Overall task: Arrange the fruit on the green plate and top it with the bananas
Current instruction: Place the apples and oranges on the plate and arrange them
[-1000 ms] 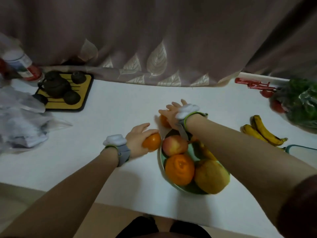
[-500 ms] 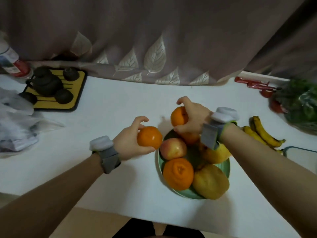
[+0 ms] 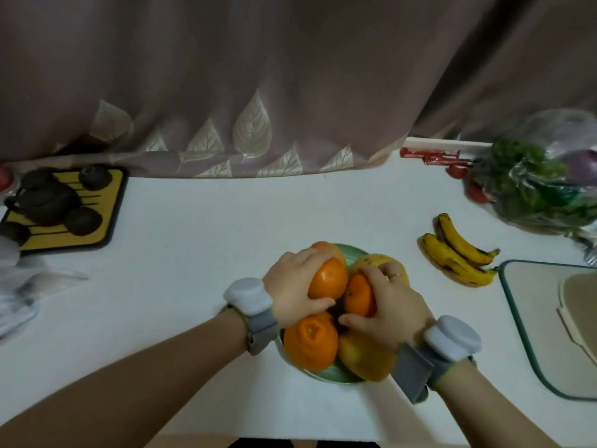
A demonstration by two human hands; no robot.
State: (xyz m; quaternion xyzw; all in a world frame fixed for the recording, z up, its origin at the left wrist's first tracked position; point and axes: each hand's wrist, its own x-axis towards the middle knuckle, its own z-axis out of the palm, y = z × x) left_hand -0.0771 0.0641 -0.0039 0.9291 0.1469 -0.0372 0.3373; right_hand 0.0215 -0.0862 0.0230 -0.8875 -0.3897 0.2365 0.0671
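Fruit sits heaped on the green plate [image 3: 336, 373], which lies on the white table [image 3: 200, 247] near our body, and we have both hands on top of the heap. Our left hand [image 3: 295, 286] wraps its fingers around a large orange [image 3: 328, 279], and our right hand [image 3: 392, 305] clasps a smaller orange [image 3: 358, 295] just to its right; the two fruits touch. Under them lie a peeled-looking orange [image 3: 311, 342] at the near left, a yellow fruit [image 3: 365, 358] at the near right, another yellow fruit [image 3: 376, 261] at the far right and a reddish fruit [image 3: 323, 245] at the far left. The bananas [image 3: 458, 250] lie on the table well to the right of the plate, not yet on it.

We judge the main risk to be the stack itself. Round fruit resting on round fruit has little to hold it, so if we let go before each orange settles into a hollow, one may roll off the plate and across the table. Pressing down too hard could push the lower fruit outward over the shallow rim. We also think an uneven top would leave the bananas nothing steady to rest on, so they could slide off.
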